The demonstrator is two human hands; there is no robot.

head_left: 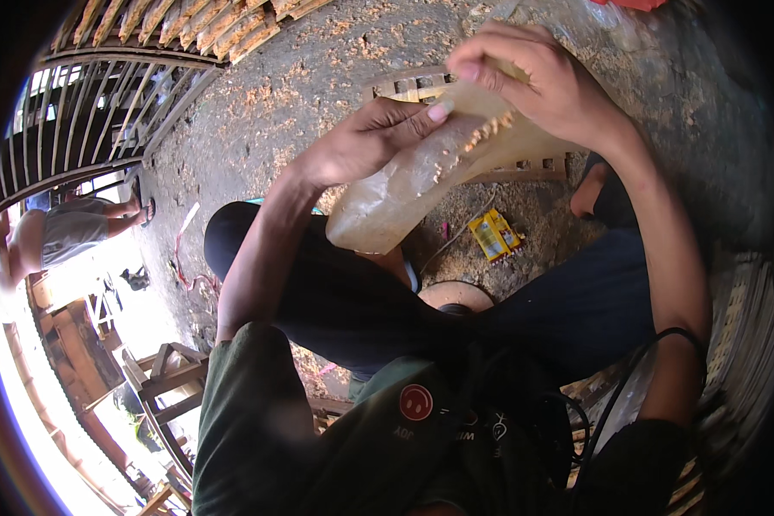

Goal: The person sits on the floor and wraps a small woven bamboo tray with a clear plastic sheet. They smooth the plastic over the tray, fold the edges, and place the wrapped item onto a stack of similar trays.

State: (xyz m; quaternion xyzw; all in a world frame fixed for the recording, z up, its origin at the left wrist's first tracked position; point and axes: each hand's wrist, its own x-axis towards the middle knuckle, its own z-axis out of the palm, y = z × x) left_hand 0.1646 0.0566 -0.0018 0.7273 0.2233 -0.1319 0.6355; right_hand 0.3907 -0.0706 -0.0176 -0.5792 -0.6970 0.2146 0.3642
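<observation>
A large translucent, yellowish plastic bag (387,202) hangs across the space in front of my knees, its lower end rounded. Pale crumb-like bits (488,131) cling along its middle. My left hand (374,142) grips the near-left side of the bag, thumb lying flat on top and the fingers hidden behind it. At the far right end, my right hand (533,82) is curled over the bag's upper edge, thumb and fingers close together; its exact grip is partly hidden.
Below the bag, a yellow packet (495,234) lies on the floor between my legs. A slatted wooden frame (520,169) is beneath the bag. Racks (112,95) stand at the upper left, and another person (77,228) is at the far left. Crumbs litter the ground.
</observation>
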